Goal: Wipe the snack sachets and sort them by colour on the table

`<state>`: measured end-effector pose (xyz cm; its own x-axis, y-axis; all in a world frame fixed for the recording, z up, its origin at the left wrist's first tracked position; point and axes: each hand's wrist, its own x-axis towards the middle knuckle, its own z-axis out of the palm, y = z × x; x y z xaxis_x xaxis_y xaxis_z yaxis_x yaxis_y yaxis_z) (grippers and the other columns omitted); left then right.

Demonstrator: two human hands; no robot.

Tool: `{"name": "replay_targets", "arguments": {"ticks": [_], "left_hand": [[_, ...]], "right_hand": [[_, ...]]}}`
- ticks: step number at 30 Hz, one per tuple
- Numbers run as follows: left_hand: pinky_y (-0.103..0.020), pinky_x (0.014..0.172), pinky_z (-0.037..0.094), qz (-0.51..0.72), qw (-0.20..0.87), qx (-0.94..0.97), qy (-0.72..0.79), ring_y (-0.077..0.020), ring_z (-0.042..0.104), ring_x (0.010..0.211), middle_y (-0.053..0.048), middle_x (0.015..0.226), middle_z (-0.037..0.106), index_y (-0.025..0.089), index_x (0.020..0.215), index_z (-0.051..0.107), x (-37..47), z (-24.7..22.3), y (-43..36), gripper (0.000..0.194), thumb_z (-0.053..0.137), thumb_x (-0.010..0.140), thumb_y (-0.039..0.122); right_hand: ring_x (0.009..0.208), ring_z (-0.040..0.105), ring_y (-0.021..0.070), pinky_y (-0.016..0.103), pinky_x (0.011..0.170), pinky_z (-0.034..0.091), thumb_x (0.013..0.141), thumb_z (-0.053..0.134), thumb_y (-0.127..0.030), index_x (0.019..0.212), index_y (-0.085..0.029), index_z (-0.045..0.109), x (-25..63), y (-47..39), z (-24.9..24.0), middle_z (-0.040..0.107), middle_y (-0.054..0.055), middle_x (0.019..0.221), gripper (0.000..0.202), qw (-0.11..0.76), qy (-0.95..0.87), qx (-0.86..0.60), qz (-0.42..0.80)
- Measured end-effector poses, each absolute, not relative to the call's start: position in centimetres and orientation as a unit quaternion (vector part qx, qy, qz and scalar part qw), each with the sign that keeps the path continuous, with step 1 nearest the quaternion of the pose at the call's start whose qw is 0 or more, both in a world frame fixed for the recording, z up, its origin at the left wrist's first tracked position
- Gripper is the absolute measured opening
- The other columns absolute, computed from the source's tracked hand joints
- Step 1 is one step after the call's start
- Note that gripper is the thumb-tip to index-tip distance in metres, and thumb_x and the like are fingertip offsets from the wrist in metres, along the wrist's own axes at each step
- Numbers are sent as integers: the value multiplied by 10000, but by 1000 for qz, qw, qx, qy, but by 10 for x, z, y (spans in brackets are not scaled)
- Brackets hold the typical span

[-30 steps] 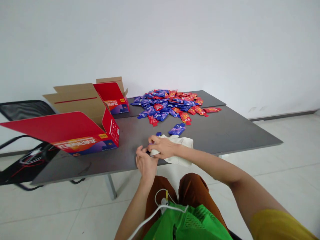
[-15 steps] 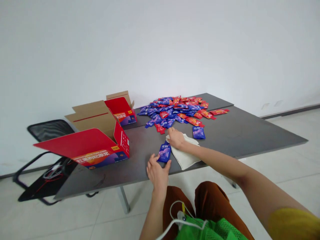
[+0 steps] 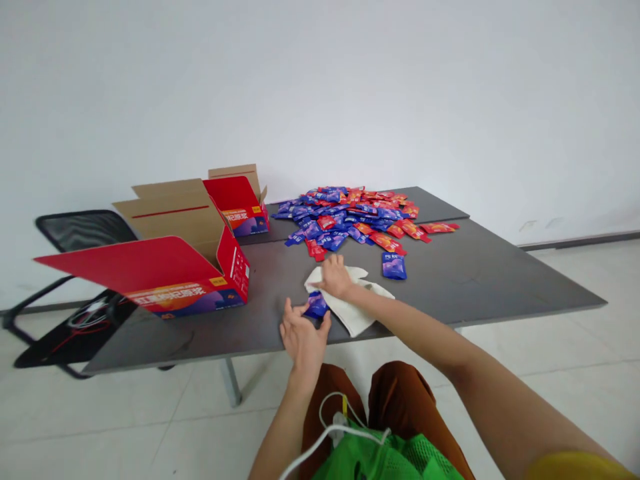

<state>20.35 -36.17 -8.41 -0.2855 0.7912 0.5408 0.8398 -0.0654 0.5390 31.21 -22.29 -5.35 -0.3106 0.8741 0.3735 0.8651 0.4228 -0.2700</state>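
Note:
A blue pouch (image 3: 316, 305) lies flat near the table's front edge, its upper part covered by a white cloth (image 3: 356, 313). My left hand (image 3: 304, 333) pinches the pouch's lower edges between thumb and fingers. With fingers closed on the cloth, my right hand (image 3: 336, 276) presses it over the top of that pouch. The rest of the cloth spreads to the right, under my right wrist. A single blue pouch (image 3: 394, 265) lies apart, beyond the cloth on the right. Farther back is a heap of blue and red pouches (image 3: 345, 217).
To the left stands an open red carton (image 3: 187, 287) with its flaps up, and a second open carton (image 3: 240, 213) is behind it. A black mesh chair (image 3: 85, 230) is beside the grey table (image 3: 480, 280). A white wall rises behind.
My right hand has moved left with the cloth, so the cloth now covers the upper part of the pouch. My left hand still keeps hold of its lower edges. The view has shifted slightly.

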Motion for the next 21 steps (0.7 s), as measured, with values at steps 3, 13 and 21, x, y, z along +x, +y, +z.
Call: {"name": "replay_targets", "arguments": {"ticks": [3, 13, 21], "left_hand": [[-475, 966, 355, -423, 33, -599, -679, -323, 525, 1145, -157, 1087, 614, 60, 1394, 192, 206, -83, -362, 867, 651, 760, 434], [-433, 905, 380, -354, 46, -617, -701, -303, 525, 1081, -166, 1135, 589, 78, 1356, 281, 203, -80, -367, 790, 695, 730, 323], [-427, 881, 359, -268, 63, -624, -731, -307, 485, 1032, -148, 1108, 558, 97, 1313, 413, 204, -69, -364, 679, 628, 766, 437]], "right_hand": [[1089, 482, 317, 407, 923, 358, 762, 665, -562, 1070, -48, 567, 321, -198, -40, 579, 223, 1092, 607, 183, -751, -635, 9], [918, 562, 196, 285, 782, 409, 801, 663, -439, 1101, -211, 602, 331, -274, -28, 600, 59, 981, 382, 249, -904, -332, 102], [988, 493, 225, 310, 764, 431, 698, 718, -564, 1080, -193, 589, 313, -251, -47, 495, 92, 1082, 548, 179, -911, -367, 56]]}}
